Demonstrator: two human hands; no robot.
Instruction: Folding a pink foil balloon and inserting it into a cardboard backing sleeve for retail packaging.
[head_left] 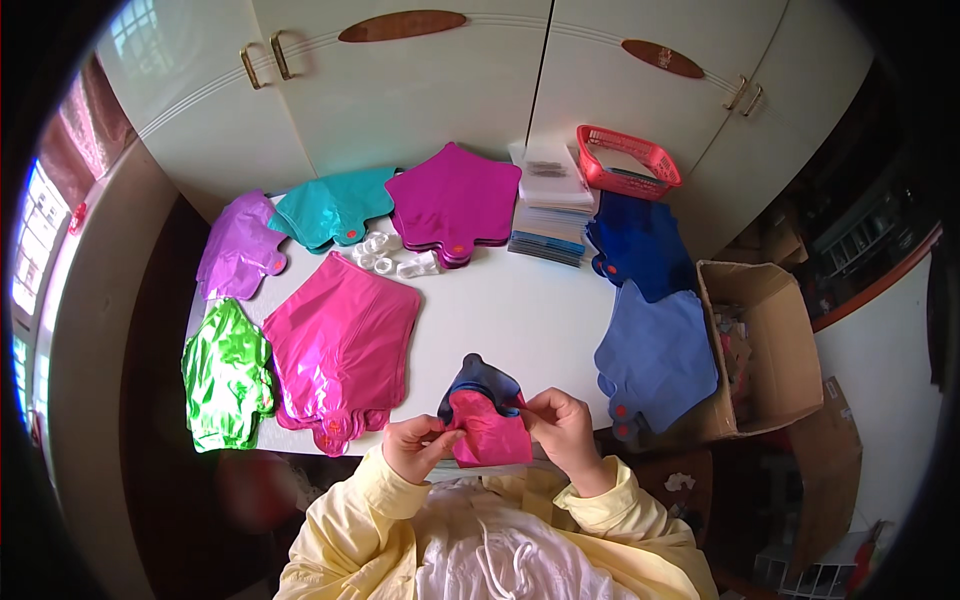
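Close to the table's front edge, my left hand (412, 448) pinches one side of a small folded bundle of flat foil balloons. My right hand (562, 430) grips its opposite side. Bright pink foil (490, 435) faces me, and dark blue foil (482, 378) sticks up behind it. How many layers the bundle has, I cannot tell. Left of my hands lies a pile of pink foil balloons (340, 335), flat and star-shaped, tabs toward me. A pile of light blue foil balloons (660, 350) rests to the right.
Other flat balloon piles ring the white table (500, 310): green (225, 375), lilac (235, 240), teal (335, 205), magenta (455, 195) and navy (645, 245). White rolls (382, 262), a stack of flat packets (552, 215) and a red basket (590, 170) stand farther back. A cardboard box (785, 350) adjoins at right.
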